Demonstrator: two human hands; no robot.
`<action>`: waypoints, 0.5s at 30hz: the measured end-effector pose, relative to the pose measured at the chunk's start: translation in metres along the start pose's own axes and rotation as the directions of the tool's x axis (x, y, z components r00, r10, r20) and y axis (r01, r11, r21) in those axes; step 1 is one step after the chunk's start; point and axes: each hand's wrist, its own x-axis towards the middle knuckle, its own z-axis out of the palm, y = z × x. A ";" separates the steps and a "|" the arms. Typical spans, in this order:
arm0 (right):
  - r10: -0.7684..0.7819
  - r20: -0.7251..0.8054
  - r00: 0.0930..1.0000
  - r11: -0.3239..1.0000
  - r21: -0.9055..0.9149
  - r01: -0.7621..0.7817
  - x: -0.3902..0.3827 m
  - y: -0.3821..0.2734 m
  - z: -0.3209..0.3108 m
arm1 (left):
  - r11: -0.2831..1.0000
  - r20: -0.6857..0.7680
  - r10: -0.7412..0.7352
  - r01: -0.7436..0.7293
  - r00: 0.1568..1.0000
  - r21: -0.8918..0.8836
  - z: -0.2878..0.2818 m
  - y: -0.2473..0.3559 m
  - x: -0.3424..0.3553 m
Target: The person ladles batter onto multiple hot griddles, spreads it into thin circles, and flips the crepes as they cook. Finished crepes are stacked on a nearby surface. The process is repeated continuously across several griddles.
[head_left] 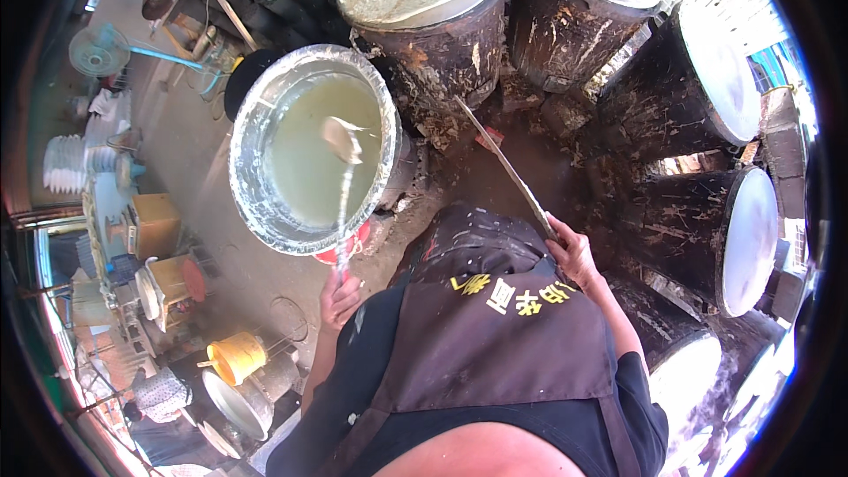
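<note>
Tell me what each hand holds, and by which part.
The left hand holds a ladle by the end of its handle; the right hand holds a long thin stick by its near end.

- The basin (240, 155) is set ahead, to the left; liquid (305, 190) is held in it.
- The ladle (344, 185) is held in the left grip (339, 300), its bowl placed over the basin; contact with the liquid cannot be told.
- The stick (506, 168) is held in the right grip (574, 253), its far end pointed toward the drum (433, 62) ahead.
- Other drums (680, 230) are ranged along the right.
- The fan (99, 51) is placed left of the basin, the bucket (238, 359) at lower left.
</note>
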 end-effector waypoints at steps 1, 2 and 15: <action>-0.008 -0.017 1.000 1.000 0.008 0.008 0.002 0.013 0.002 | 0.995 -0.045 0.064 -0.060 0.997 0.078 0.025 -0.006 -0.008; -0.004 -0.031 1.000 1.000 0.016 0.005 0.001 0.027 0.007 | 0.982 -0.093 0.124 -0.109 0.988 0.153 0.043 -0.011 -0.016; 0.090 -0.331 0.939 0.992 0.111 -0.056 0.034 0.142 0.101 | 0.934 -0.330 0.346 -0.356 0.878 0.032 0.054 -0.017 0.046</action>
